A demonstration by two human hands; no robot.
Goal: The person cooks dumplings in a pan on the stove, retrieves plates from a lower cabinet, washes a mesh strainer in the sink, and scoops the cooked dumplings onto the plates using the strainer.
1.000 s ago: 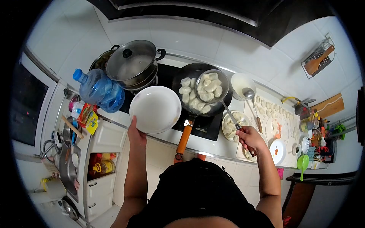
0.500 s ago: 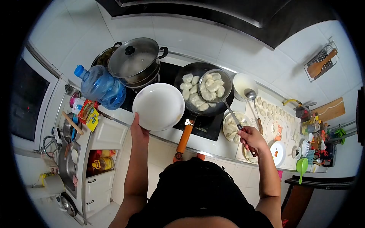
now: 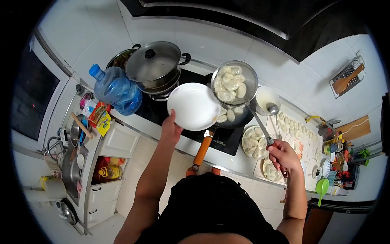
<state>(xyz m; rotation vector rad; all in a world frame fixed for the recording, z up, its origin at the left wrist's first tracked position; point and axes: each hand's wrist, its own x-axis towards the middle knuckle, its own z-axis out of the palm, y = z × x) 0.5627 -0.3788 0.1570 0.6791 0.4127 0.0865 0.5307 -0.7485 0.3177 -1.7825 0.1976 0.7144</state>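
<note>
An empty white plate (image 3: 193, 106) is held at its lower left rim by my left hand (image 3: 172, 129), partly over the left side of the wok. My right hand (image 3: 283, 156) grips the handle of a strainer (image 3: 250, 87) heaped with white dumplings (image 3: 232, 83). The strainer is raised above the black wok (image 3: 239, 121), just right of the plate. More dumplings (image 3: 230, 114) lie in the wok, partly hidden by the plate and strainer. The wok's orange wooden handle (image 3: 203, 149) points toward my body.
Left of the wok are a lidded pot (image 3: 153, 67) and a blue water bottle (image 3: 118, 89). To the right stand a white bowl (image 3: 266, 95) with a ladle (image 3: 272, 108), a plate of dumplings (image 3: 255, 143) and rows of dumplings (image 3: 296, 125). A range hood (image 3: 243, 16) hangs above.
The plate in my left hand has moved right, over the wok's edge. The loaded strainer has risen away from the wok, and my right hand has shifted slightly right and down.
</note>
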